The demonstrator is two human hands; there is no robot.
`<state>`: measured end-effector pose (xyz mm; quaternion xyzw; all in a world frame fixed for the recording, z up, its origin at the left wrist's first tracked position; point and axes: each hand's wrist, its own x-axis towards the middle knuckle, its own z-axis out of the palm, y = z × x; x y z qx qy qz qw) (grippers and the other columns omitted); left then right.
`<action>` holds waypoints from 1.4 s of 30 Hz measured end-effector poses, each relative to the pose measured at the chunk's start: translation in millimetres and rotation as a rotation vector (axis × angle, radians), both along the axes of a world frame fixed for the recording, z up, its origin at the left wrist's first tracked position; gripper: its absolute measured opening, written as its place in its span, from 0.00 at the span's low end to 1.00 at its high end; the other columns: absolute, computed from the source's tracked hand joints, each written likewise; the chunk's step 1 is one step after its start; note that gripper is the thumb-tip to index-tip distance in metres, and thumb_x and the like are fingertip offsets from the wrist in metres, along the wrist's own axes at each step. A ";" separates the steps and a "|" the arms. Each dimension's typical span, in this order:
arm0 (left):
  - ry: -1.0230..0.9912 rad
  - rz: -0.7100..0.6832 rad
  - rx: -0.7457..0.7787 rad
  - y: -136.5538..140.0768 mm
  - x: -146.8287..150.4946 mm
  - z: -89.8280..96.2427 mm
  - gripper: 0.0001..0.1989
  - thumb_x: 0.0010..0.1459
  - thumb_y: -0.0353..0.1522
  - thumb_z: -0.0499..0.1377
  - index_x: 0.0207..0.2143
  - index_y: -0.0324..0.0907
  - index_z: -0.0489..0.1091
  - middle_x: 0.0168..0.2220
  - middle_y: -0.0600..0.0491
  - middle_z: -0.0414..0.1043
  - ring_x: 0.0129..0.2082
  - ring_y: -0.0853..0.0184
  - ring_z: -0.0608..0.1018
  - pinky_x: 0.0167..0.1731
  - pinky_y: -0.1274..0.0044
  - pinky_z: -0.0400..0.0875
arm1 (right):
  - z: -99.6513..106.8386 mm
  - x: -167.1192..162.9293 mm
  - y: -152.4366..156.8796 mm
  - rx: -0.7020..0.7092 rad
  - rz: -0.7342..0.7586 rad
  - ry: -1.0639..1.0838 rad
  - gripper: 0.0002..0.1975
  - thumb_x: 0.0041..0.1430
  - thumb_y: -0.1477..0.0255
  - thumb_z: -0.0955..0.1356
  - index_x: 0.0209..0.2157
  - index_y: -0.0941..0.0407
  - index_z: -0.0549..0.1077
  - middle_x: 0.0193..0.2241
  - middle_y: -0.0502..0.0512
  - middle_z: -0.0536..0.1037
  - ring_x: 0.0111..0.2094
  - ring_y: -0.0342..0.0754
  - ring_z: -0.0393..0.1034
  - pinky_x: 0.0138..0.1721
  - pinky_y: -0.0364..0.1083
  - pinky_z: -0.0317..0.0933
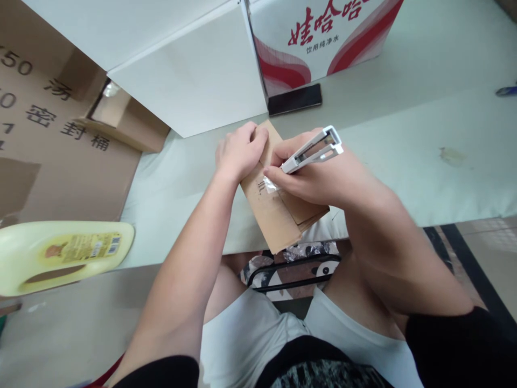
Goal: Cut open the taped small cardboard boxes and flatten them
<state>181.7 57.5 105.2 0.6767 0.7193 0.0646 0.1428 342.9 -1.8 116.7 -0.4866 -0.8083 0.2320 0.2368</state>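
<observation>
A folded piece of brown cardboard point(278, 223) lies slantwise across the table's near edge, with dark print and a bit of clear tape point(270, 186) on it. My left hand point(241, 151) grips its far left part, fingers bent over the edge. Between the thumb and fingers of my right hand point(319, 170) is a white box cutter point(313, 151). Its rear end points up and to the right, and its front end is down by the tape. Whether the blade touches the cardboard is hidden by my fingers.
Behind the cardboard stand a white box point(194, 75), a red-and-white carton point(323, 32) and a black flat object point(295, 99). Large brown cartons point(60, 151) are at left, near a yellow jug point(81, 250). A blue pen point(507, 91) lies far right on the pale table point(404, 156).
</observation>
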 end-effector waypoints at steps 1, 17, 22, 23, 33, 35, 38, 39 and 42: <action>-0.006 0.000 0.001 -0.2 -0.3 -0.1 0.17 0.68 0.45 0.47 0.37 0.50 0.72 0.44 0.50 0.80 0.48 0.52 0.78 0.49 0.64 0.70 | 2.0 0.4 -1.0 -0.010 -0.007 -0.012 0.07 0.63 0.67 0.66 0.32 0.54 0.73 0.28 0.56 0.76 0.31 0.50 0.68 0.34 0.48 0.55; -0.007 -0.018 0.021 1.8 -3.4 -2.9 0.17 0.69 0.46 0.47 0.34 0.51 0.70 0.42 0.53 0.80 0.45 0.54 0.78 0.47 0.66 0.70 | -1.3 2.1 0.2 0.046 0.030 0.002 0.10 0.62 0.69 0.65 0.27 0.55 0.72 0.24 0.54 0.74 0.28 0.46 0.63 0.32 0.46 0.52; -0.010 -0.015 0.021 1.6 -3.4 -2.8 0.18 0.68 0.47 0.47 0.34 0.51 0.71 0.42 0.52 0.80 0.47 0.53 0.79 0.48 0.65 0.69 | -1.0 -2.9 1.7 -0.031 0.044 -0.018 0.08 0.61 0.71 0.65 0.28 0.55 0.70 0.26 0.54 0.75 0.28 0.47 0.62 0.33 0.47 0.52; -0.011 -0.013 0.020 1.5 -3.4 -2.8 0.17 0.68 0.47 0.47 0.34 0.51 0.70 0.42 0.52 0.79 0.47 0.54 0.79 0.48 0.65 0.69 | -1.5 -4.5 2.0 -0.051 0.040 -0.033 0.08 0.61 0.71 0.65 0.28 0.55 0.70 0.27 0.55 0.75 0.29 0.47 0.63 0.33 0.48 0.52; 0.001 -0.002 0.019 0.5 -1.4 -1.9 0.17 0.68 0.45 0.47 0.36 0.51 0.71 0.43 0.52 0.79 0.46 0.53 0.78 0.45 0.66 0.69 | 0.7 -6.2 1.7 -0.098 0.053 -0.060 0.08 0.64 0.70 0.64 0.34 0.55 0.74 0.30 0.55 0.78 0.32 0.50 0.66 0.36 0.48 0.52; 0.004 0.010 0.010 -0.1 -0.3 -0.9 0.16 0.69 0.45 0.48 0.37 0.51 0.72 0.44 0.52 0.79 0.47 0.53 0.78 0.46 0.65 0.69 | 2.5 -3.8 0.9 -0.096 0.067 -0.061 0.08 0.64 0.70 0.64 0.35 0.55 0.74 0.30 0.55 0.78 0.32 0.49 0.66 0.36 0.48 0.53; 0.002 0.004 0.015 -0.3 0.4 -0.5 0.15 0.69 0.44 0.48 0.36 0.50 0.71 0.44 0.51 0.79 0.47 0.53 0.78 0.46 0.65 0.68 | 3.1 -1.2 0.1 -0.067 0.067 -0.053 0.09 0.64 0.67 0.65 0.35 0.55 0.75 0.30 0.55 0.78 0.31 0.49 0.66 0.34 0.47 0.53; -0.001 -0.002 0.021 -0.3 0.3 -0.7 0.15 0.69 0.44 0.48 0.35 0.50 0.70 0.43 0.51 0.79 0.46 0.53 0.78 0.46 0.65 0.68 | 3.1 -0.8 -0.1 -0.061 0.066 -0.053 0.09 0.64 0.67 0.65 0.35 0.55 0.75 0.30 0.55 0.78 0.31 0.49 0.67 0.34 0.47 0.53; -0.018 -0.009 0.037 0.1 -0.7 -1.9 0.15 0.68 0.44 0.48 0.33 0.49 0.68 0.40 0.51 0.78 0.44 0.54 0.78 0.45 0.66 0.68 | 4.0 -0.7 -1.2 -0.058 0.060 -0.053 0.09 0.64 0.67 0.65 0.35 0.55 0.75 0.30 0.55 0.78 0.30 0.48 0.66 0.33 0.46 0.53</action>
